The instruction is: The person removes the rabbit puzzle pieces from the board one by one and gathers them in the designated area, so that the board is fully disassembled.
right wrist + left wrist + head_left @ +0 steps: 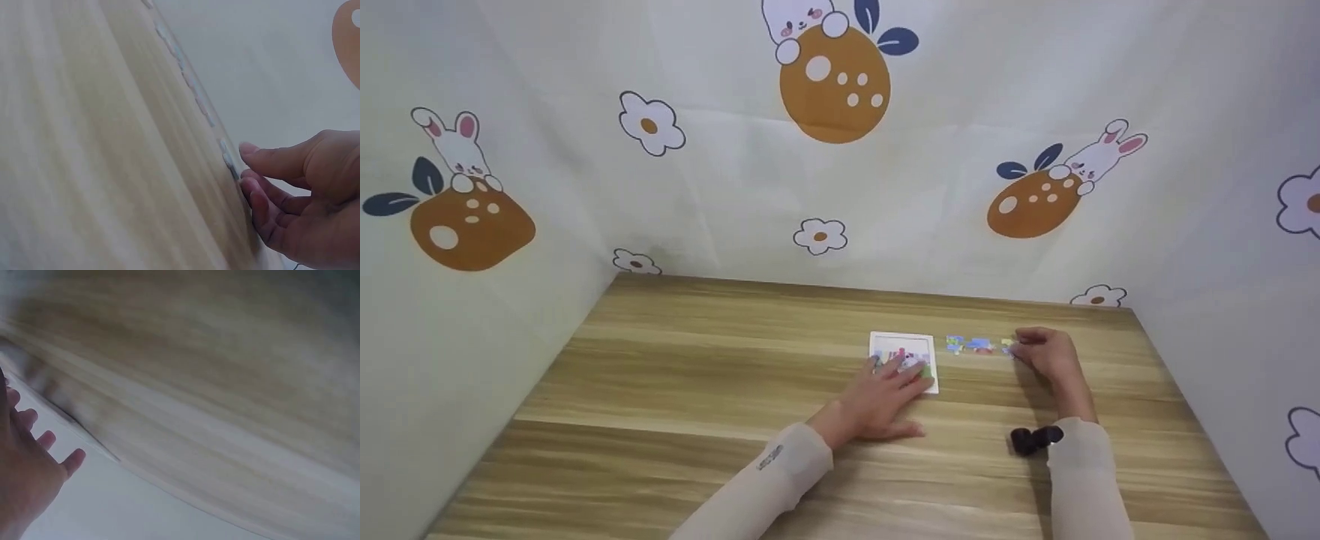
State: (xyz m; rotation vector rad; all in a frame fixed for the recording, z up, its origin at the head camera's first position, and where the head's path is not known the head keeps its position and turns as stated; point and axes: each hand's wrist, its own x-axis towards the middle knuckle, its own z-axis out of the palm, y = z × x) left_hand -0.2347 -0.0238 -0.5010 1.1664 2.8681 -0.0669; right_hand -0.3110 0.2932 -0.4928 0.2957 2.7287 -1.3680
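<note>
Left hand: the left hand [877, 397] lies palm down with fingers spread, grasping nothing, its fingertips resting on the picture board.
Picture board: the white-bordered picture board [901, 343] lies flat towards the worktop's back edge, right of its middle; bright printed colours show between the fingers, and its upper part is plain and pale.
Right hand: the right hand [1048, 354] is released, fingers bent and thumb apart from them, with fingertips at the rightmost pieces.
Loose pieces: a row runs from just beside the board towards the worktop's right edge: blue-and-green pieces [954, 344], then blue-and-red pieces [979, 345], then the rightmost pieces [1006, 347], partly hidden by fingers.
Worktop: the wood-grained worktop [697, 390] carries everything.
Sleeves: pale sleeves [1087, 480] cover both forearms; a black device [1035, 440] sits at the right cuff.
Backdrop: pale cloth [720, 187] with rabbits, orange fruit and flowers stands along the worktop's back and side edges.
</note>
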